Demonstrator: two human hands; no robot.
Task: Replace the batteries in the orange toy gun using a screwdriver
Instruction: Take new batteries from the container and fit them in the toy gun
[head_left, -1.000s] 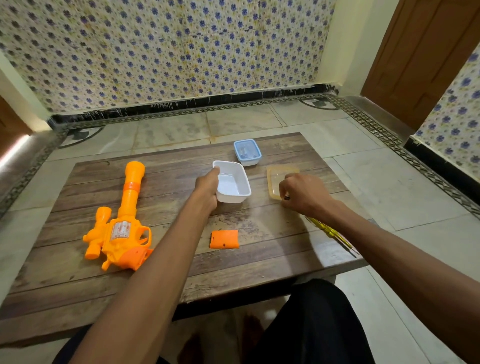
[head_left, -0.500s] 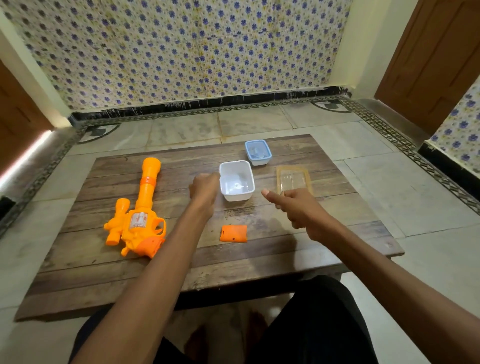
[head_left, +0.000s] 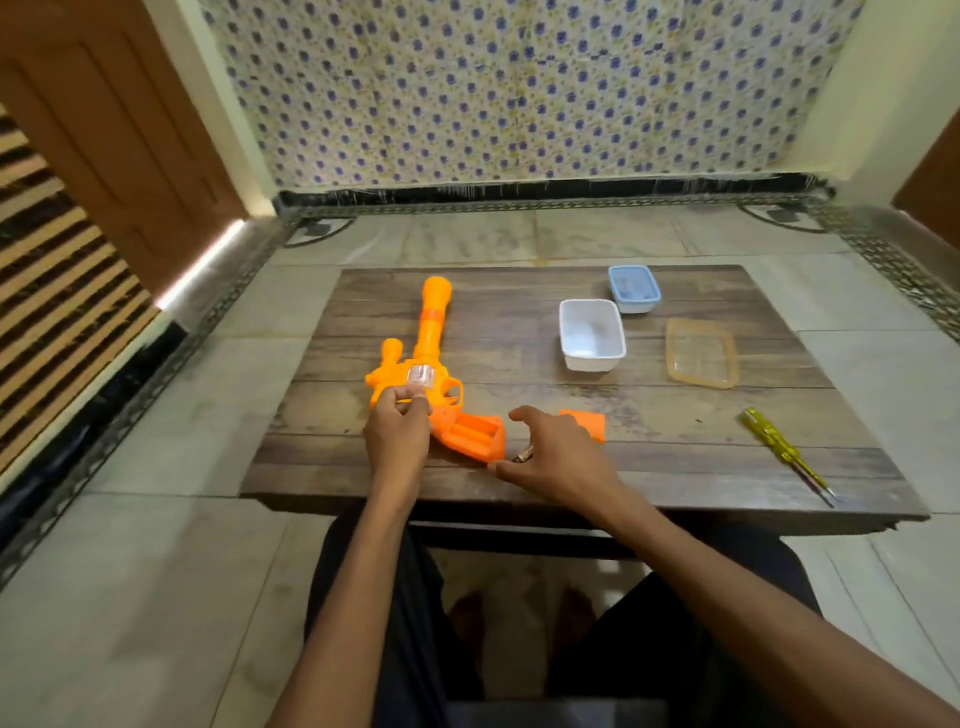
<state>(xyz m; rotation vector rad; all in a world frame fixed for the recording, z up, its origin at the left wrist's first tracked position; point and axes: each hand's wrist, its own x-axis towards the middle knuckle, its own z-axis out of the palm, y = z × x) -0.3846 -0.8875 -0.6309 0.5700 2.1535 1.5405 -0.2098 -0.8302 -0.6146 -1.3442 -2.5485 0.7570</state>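
Orange toy gun in the left grip

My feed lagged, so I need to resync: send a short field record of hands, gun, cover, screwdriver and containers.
left hand: grips orange plastic toy gun at its body
right hand: pinches small dark cylindrical item, likely a battery, beside the gun's grip
battery bay: open in the grip, appears empty
cover: flat orange plastic cover on brown wooden table, right of grip
screwdriver: yellow-handled screwdriver lying at table's right, unheld
containers: white rectangular plastic tub, small blue plastic tub behind it, amber translucent lid to their right
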